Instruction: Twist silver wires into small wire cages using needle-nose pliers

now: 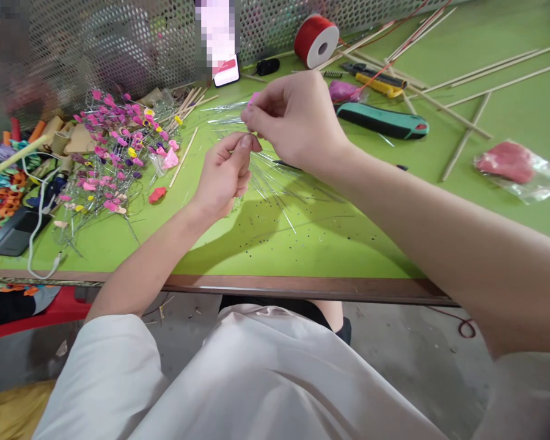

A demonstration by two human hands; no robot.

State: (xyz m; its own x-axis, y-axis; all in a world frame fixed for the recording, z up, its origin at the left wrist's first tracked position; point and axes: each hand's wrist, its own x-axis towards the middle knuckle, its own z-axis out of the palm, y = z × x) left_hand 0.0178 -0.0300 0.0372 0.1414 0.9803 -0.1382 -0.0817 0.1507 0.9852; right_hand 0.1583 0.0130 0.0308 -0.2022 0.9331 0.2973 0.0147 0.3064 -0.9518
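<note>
Wires (pixel 266 177) lie on a green table (pixel 376 260); the right hand (pixel 300 116) pinches a pink piece (pixel 253 98), the left hand (pixel 223 175), nearer, presses thumb to forefinger, any hold unclear.

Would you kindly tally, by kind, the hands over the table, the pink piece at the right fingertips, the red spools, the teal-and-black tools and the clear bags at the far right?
Hands: 2 (left hand, right hand)
Pink piece: 1
Red spool: 1
Teal-and-black tool: 1
Clear bag: 1
Total: 6
</note>
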